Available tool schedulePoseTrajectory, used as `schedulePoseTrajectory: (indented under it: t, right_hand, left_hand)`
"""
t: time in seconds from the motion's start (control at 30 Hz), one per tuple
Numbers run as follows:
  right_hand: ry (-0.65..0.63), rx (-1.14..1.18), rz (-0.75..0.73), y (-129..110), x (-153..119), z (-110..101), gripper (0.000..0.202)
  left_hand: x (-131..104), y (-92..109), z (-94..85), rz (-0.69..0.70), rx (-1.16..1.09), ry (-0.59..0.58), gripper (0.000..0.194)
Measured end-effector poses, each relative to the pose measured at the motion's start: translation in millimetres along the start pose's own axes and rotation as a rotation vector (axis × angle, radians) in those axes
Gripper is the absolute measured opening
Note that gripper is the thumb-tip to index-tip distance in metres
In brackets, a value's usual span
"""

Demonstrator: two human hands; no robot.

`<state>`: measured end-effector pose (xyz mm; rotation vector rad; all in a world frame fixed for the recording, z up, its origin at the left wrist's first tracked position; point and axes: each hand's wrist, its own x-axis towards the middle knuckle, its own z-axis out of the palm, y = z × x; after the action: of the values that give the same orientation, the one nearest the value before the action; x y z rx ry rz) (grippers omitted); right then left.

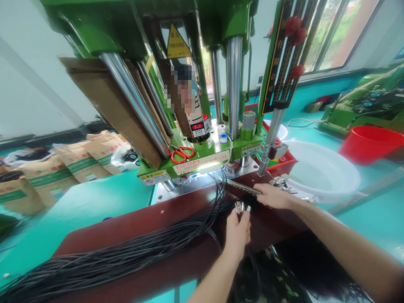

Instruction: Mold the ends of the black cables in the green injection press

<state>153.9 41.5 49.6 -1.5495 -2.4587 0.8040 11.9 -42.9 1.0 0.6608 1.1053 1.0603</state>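
My left hand [237, 233] is closed around a few small shiny metal connector pieces [242, 207], which stick up between thumb and fingers. A dark cable seems to hang below that hand. My right hand [273, 196] grips the near end of a long, narrow metal bar [243, 186] with a notched-looking edge. The bar's far end points left to the press opening, where several thin black cables [217, 195] come out. Those cables join a long bundle [126, 248] lying across the brown tabletop [104, 233].
A green press [202, 158] with steel columns rises ahead, with red-handled scissors [183, 155] and a blue-and-white tape roll [224, 138] on its plate. Loose metal parts [279, 183] lie right, by a white tub [322, 172] and red bucket [372, 143]. Paper sacks [78, 162] stand left.
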Motion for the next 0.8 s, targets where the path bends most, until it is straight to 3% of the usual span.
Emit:
schedulePoseTrajectory:
  t: [0.1, 0.17, 0.27, 0.57, 0.67, 0.8]
  right_hand:
    - [-0.028, 0.641, 0.185, 9, -33, 28, 0.025]
    - [0.02, 1.03, 0.267, 11, -48, 47, 0.038]
    - [0.111, 1.244, 0.295, 7, -56, 62, 0.048]
    - [0.18, 1.3, 0.225, 6, -56, 67, 0.053]
    - [0.222, 1.217, 0.225, 2, -58, 67, 0.053]
    - [0.312, 1.012, 0.091, -1, -61, 65, 0.046]
  left_hand:
    - [2, -2, 3.8, -0.015, 0.058, -0.018, 0.044]
    - [5, -5, 7.1, -0.008, 0.108, -0.053, 0.043]
    - [7, -8, 11.1, 0.016, 0.175, -0.097, 0.039]
    - [8, -9, 13.5, 0.007, 0.213, -0.09, 0.034]
    - [7, -11, 12.7, 0.01, 0.233, -0.086, 0.033]
    - [5, -14, 9.7, 0.048, 0.265, -0.083, 0.033]
